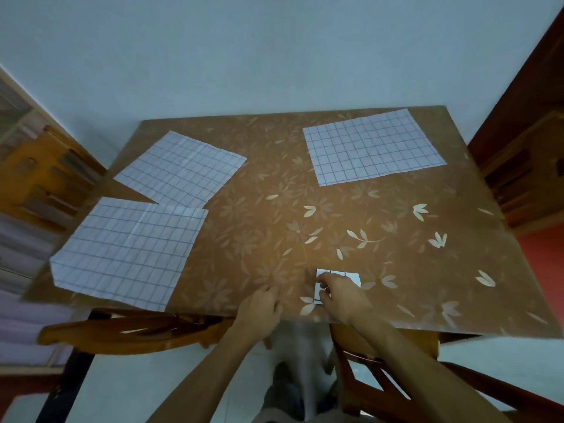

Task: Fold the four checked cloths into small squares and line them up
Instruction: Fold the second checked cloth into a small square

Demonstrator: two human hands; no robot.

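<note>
One checked cloth, folded into a small square (351,276), lies near the table's front edge. My right hand (343,296) rests on it, fingers pinching its left part and covering most of it. My left hand (259,306) lies just left of it on the tablecloth, fingers curled, holding nothing. Three more white checked cloths lie flat and unfolded: one at the front left (128,251) hanging slightly over the table edge, one behind it at the left (183,169), and one at the far right (372,146).
The table (396,254) carries a brown tablecloth with a leaf pattern. Wooden chairs stand at the left (42,181), at the right (525,178) and at the front (137,328). A pale wall rises behind the table.
</note>
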